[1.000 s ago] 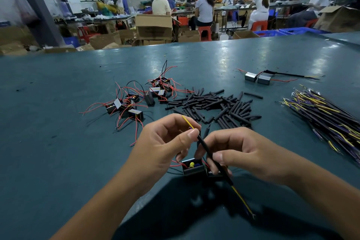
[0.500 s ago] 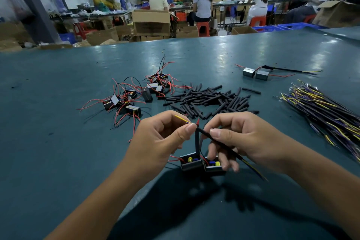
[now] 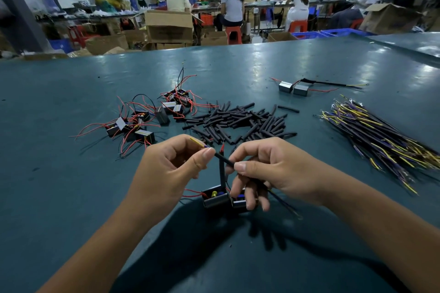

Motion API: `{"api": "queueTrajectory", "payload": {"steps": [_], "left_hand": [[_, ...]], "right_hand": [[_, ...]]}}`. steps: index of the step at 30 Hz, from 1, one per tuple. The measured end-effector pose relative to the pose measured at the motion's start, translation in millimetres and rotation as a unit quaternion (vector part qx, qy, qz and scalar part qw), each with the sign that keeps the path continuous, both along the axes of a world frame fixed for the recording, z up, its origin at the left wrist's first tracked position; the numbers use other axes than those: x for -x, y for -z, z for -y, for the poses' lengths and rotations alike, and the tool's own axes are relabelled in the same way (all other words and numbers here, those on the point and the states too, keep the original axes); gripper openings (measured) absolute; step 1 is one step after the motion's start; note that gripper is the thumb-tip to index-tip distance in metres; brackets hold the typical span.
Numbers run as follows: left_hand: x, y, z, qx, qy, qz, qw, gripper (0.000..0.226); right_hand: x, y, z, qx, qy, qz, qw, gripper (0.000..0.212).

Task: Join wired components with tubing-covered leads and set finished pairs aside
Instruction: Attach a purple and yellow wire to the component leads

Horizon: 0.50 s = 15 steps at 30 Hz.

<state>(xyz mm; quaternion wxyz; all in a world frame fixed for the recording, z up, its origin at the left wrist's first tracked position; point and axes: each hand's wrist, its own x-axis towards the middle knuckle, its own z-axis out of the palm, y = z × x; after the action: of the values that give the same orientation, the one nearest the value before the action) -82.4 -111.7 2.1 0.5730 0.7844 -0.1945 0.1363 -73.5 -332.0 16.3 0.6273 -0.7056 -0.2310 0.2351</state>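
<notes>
My left hand [image 3: 171, 162] pinches the yellow and purple bare end of a tubing-covered lead [image 3: 225, 161] between thumb and forefinger. My right hand [image 3: 266, 169] pinches the black tube of the same lead further along; its tail runs out under my palm toward the lower right. Below the hands two small black box components [image 3: 215, 197] sit side by side on the table, my right fingertips touching the right one. A black tube [image 3: 222, 170] with a red wire tip rises upright from them.
A heap of short black tubing pieces [image 3: 240, 123] lies behind the hands. Loose components with red wires [image 3: 142, 123] lie to the left, a bundle of yellow and purple leads [image 3: 381, 135] to the right, one joined pair [image 3: 294, 88] at the far right. People work at benches beyond the green table [image 3: 71, 197].
The lead has swung from steeply slanted to nearly level between my hands. My right hand slid up the tube toward the left hand, and both hands rose a little.
</notes>
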Motion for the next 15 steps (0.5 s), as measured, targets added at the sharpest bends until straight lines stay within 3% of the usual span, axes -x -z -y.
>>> {"api": "queueTrajectory", "payload": {"steps": [4,7,10,15], "left_hand": [[1.6,-0.5,1.1,0.002,-0.001,-0.005,1.000,0.013],[1.1,1.2,0.8,0.082,0.025,-0.075,0.993,0.020],[-0.2,2.7,0.4,0.131,0.044,-0.126,0.982,0.013],[-0.5,2.0,-0.5,0.148,0.064,-0.133,0.978,0.014]], "right_hand": [[-1.8,0.3,0.9,0.025,0.017,0.032,0.999,0.006],[-4.8,0.9,3.3,0.020,0.046,0.044,0.998,0.004],[-6.5,1.2,5.7,0.020,0.055,0.063,0.996,0.003],[-10.5,0.7,9.5,-0.003,0.065,0.074,0.995,0.011]]}}
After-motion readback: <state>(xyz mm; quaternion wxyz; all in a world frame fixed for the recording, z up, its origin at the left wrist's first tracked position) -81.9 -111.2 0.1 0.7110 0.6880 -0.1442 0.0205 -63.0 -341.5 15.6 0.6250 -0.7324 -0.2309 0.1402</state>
